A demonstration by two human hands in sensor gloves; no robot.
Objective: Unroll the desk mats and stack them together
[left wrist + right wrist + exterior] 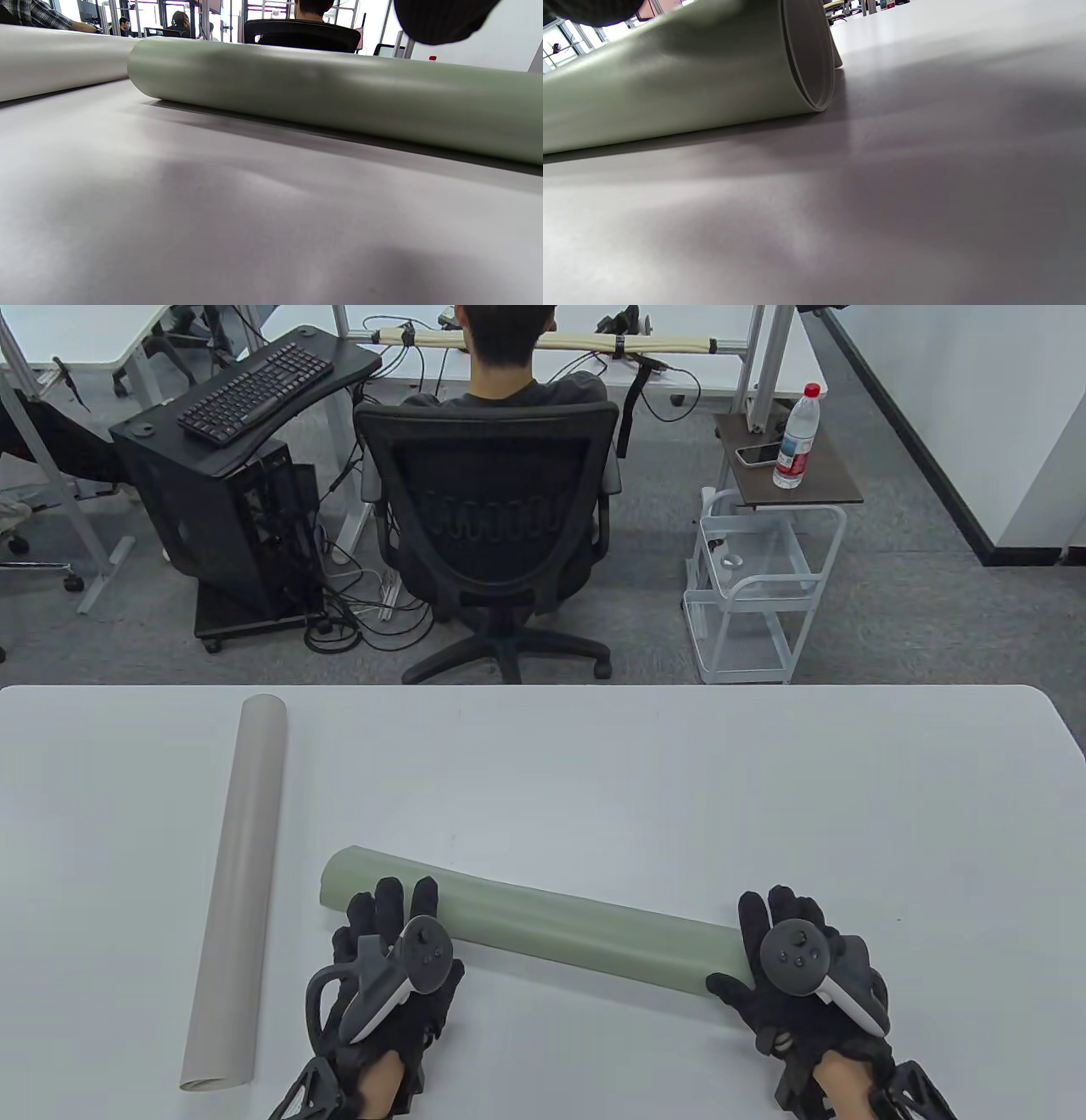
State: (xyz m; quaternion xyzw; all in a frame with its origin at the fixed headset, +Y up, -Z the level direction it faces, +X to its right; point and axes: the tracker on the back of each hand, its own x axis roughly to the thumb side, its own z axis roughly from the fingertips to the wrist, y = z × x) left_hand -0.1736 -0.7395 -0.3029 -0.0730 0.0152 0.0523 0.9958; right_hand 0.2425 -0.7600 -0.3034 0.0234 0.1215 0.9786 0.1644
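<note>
Table (pixel 594 780): white and smooth, so a roll can slide instead of unwinding; downward pressure matters more than push.
Beige rolled mat (pixel 233 891): lies lengthwise along the left side, fully rolled and untouched, well apart from both hands; it waits its turn.
Green rolled mat (pixel 551 920): lies crosswise near the front edge, slightly slanted, fully rolled; the step in hand is likely to start unrolling it.
Roll end (pixel 808 55): the right wrist view shows the spiral layers open at this end, so the loose edge is best located here before rolling.
Left hand (pixel 386 963): rests over the roll near its left end, fingers spread across the top, not closed around it.
Right hand (pixel 797 967): lies on the right end, fingers extended over the top, thumb at the near side; whether it truly clamps the roll I cannot tell.
Advice: pin the free edge flat, roll away evenly with both hands so the mat stays straight.
</note>
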